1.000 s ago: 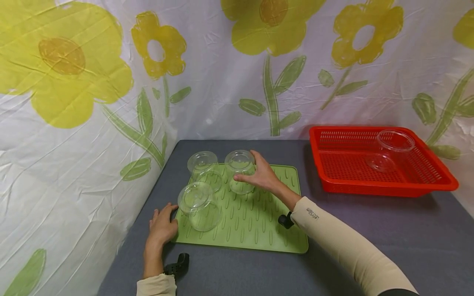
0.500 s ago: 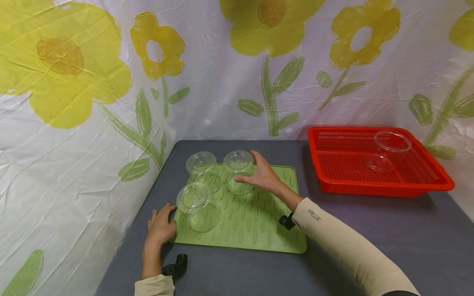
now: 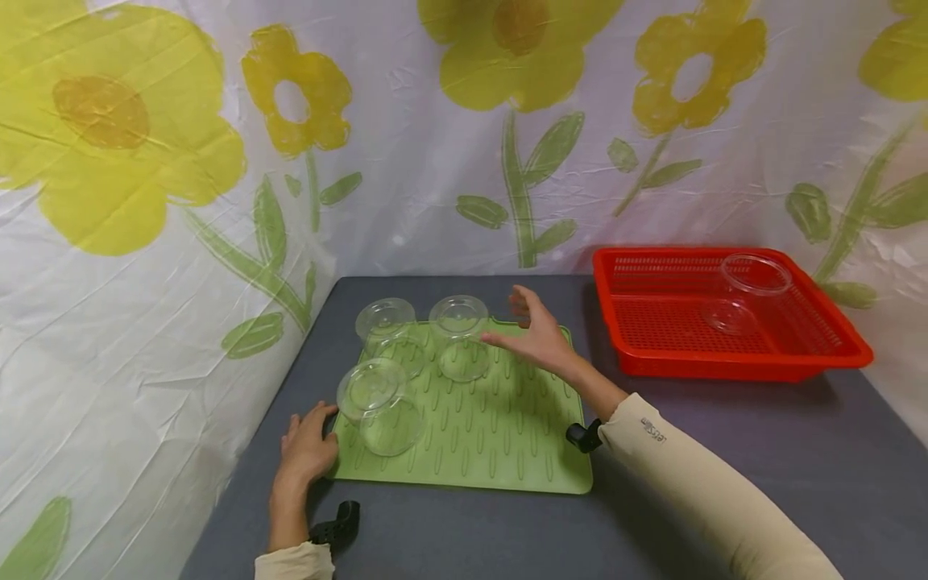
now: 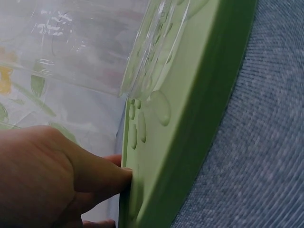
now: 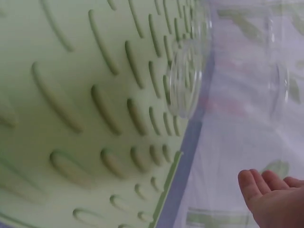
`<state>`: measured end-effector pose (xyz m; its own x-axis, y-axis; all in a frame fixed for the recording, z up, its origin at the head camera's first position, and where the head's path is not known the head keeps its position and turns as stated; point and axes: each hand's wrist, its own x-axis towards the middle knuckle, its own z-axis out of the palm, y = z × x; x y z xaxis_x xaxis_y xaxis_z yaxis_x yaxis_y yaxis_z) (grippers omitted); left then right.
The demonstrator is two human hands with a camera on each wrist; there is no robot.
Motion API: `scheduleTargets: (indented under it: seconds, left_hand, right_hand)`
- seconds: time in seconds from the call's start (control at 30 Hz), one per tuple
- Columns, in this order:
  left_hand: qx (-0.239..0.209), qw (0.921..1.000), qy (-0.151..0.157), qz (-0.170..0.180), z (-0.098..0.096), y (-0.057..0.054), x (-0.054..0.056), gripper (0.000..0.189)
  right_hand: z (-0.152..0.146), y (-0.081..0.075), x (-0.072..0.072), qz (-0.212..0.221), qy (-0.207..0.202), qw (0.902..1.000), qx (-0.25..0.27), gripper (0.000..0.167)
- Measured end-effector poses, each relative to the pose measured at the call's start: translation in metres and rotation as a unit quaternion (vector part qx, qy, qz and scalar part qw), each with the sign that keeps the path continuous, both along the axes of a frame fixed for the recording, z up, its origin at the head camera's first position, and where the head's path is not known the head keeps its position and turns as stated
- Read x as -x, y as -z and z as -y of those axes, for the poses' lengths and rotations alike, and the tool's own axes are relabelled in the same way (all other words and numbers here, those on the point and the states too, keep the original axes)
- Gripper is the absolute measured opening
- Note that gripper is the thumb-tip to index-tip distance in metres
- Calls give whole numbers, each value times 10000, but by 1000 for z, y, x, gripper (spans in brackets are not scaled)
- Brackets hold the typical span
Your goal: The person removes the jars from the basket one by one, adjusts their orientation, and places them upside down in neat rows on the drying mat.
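Observation:
Three clear plastic containers stand on a green ridged mat [image 3: 500,443]: a near-left container [image 3: 391,423], a back-left container [image 3: 387,318] and a back-middle container [image 3: 464,354]. My right hand [image 3: 540,338] hovers just right of the back-middle container, apart from it, thumb and fingers spread and holding nothing. Its extended fingers [image 5: 261,183] show at the lower right of the right wrist view. At the mat's left edge rests my left hand [image 3: 308,447]. In the left wrist view, its thumb [image 4: 114,178] touches the mat's raised rim, with other fingertips partly hidden behind.
A red perforated plastic basket [image 3: 725,366] stands at the back right of the grey table [image 3: 449,532]. Inside it is another clear container [image 3: 754,278]. A white flower-printed cloth [image 3: 406,193] hangs behind and along the left side.
My right hand has let go of the back-middle container and drawn back to the right, fingers spreading. That container stays on the mat. My left hand keeps its place at the mat's edge.

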<state>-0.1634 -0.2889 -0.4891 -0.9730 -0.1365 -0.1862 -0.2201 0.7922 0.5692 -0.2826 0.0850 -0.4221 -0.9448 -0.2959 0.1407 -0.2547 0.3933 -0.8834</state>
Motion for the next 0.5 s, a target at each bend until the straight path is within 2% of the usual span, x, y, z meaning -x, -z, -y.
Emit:
scheduleTargets:
  seconds: [0.27,0.5]
  left_hand:
    - [-25,10000,85,-30,-1,0,1,52]
    - [-18,9999,104,42,1,-1,0,52]
  right_hand:
    - [-27,1,-4,-41,218,9993,307,94]
    - [-39,1,-7,-8,209,9990,401,92]
